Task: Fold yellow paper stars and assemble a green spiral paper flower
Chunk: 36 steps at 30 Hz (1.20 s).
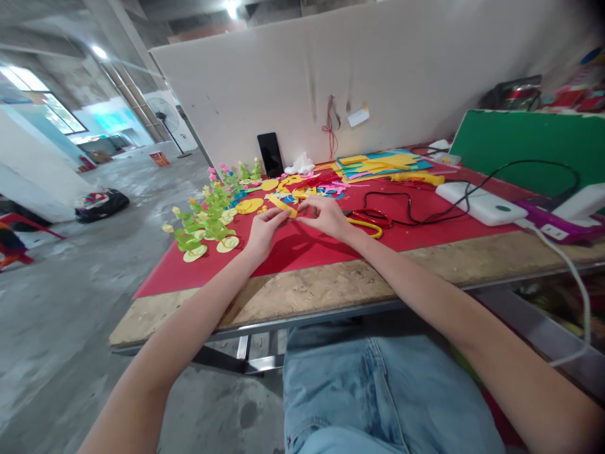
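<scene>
Both my hands meet above the red mat [302, 249] on the table. My left hand [265, 228] pinches one end of a yellow foam strip [282, 205]. My right hand [325, 216] has its fingers closed on the strip's other end, close to the left fingertips. Just beyond the hands lies a heap of yellow, pink and blue foam cut-outs [307, 184]. Red-and-yellow scissors [370, 221] lie right beside my right wrist.
Several green foam plants on yellow bases [208, 221] stand at the left of the mat. A stack of coloured foam sheets [378, 164], a yellow glue gun [416, 178], black cable, white power strip [482, 205], a phone [271, 154] and a green board [529, 148] lie farther back and right.
</scene>
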### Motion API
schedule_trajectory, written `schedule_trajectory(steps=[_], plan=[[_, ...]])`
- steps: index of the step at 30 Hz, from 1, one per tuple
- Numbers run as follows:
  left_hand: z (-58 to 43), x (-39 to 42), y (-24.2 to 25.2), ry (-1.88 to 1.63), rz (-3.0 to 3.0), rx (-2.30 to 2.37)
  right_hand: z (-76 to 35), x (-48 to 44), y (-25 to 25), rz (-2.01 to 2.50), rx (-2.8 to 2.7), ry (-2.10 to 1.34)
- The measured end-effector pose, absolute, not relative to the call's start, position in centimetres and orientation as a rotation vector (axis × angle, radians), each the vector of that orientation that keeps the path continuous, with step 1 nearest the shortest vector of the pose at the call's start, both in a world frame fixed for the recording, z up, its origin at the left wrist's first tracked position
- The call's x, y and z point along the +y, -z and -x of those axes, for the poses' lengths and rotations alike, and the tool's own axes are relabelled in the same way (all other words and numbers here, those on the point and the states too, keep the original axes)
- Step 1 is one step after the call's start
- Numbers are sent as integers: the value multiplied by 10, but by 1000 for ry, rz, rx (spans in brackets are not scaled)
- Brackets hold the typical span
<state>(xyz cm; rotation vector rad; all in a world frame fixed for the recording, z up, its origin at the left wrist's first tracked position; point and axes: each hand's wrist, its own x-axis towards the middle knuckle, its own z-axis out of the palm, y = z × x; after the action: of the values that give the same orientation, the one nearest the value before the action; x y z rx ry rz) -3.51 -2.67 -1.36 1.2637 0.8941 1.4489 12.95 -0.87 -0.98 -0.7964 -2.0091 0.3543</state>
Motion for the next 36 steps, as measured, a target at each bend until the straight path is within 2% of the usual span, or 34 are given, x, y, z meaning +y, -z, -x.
schedule_trajectory(steps=[3, 17, 30, 36], plan=[[35, -27, 13, -1433, -1215, 903, -127, -12, 13, 853, -2055, -172], [33, -29, 12, -1388, -1135, 888, -124, -20, 15, 913, -2096, 82], [33, -30, 10, -1377, -1109, 885, -125, -23, 11, 944, -2195, 221], [32, -32, 8, -1405, -1102, 878, -125, -18, 14, 890, -2115, 130]])
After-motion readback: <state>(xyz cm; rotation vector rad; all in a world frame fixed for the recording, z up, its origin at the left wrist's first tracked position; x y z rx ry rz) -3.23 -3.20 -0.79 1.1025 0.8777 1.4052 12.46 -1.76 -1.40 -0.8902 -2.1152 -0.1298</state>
